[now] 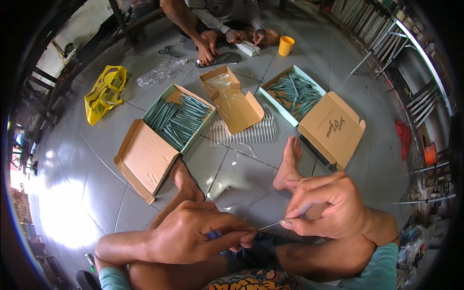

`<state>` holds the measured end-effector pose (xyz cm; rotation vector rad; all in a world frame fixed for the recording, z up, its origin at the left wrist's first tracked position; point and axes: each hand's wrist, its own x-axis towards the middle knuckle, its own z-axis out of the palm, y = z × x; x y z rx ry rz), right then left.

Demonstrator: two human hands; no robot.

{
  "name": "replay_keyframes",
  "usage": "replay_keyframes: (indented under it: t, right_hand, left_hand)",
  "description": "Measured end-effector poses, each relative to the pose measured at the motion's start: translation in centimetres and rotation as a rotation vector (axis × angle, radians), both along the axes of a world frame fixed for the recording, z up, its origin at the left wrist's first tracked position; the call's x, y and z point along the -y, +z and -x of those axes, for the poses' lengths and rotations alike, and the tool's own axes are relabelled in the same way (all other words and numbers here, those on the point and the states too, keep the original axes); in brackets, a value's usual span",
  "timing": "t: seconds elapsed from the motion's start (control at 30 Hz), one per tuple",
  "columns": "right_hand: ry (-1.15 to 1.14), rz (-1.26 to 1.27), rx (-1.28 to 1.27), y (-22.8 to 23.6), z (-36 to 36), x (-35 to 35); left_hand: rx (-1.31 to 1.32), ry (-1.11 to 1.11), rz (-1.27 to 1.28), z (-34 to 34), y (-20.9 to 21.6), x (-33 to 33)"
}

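Note:
Above my lap, my left hand [193,234] and my right hand [328,205] are both closed in a pinch. A thin pale strand [268,225] stretches between their fingertips; its exact kind is too small to make out. Something small and blue [212,234] shows at the fingers of my left hand, partly hidden. Ahead on the floor, a left cardboard box [147,153] and a right cardboard box [333,128] lie with lids folded back, each filled with slim grey-green sticks [178,118]. Between them, a smaller open box [237,113] contains thin clear pieces.
A row of clear plastic pieces [246,133] lies under the small box. Farther off are a yellow bag [104,94], crumpled clear plastic [159,72], a flip-flop [224,59] and a yellow cup [286,46]. Another person's hands hold a white box [248,48]. A metal frame stands right.

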<state>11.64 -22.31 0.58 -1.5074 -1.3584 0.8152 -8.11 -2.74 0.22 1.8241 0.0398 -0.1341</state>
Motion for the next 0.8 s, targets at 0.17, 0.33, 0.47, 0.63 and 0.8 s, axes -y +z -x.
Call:
replay_keyframes:
  t: [0.17,0.33,0.47,0.63,0.8]
  right_hand:
    - [-0.064,0.076,-0.072,0.0,0.1,0.1]
    - [-0.121,0.086,-0.104,-0.8,-0.1,0.5]
    - [-0.128,0.092,-0.113,-0.7,-0.3,0.5]
    - [-0.119,0.096,-0.133,-0.9,-0.5,0.5]
    - [-0.095,0.094,-0.123,-1.3,-0.7,0.5]
  left_hand:
    - [-0.117,0.010,0.010,0.3,0.2,-0.3]
    - [-0.166,0.029,0.079,0.1,0.2,-0.3]
    - [-0.177,0.056,0.134,-0.1,0.5,-0.3]
    - [-0.199,0.073,0.183,-0.1,0.2,-0.4]
    - [-0.193,0.080,0.211,0.0,-0.4,-0.5]
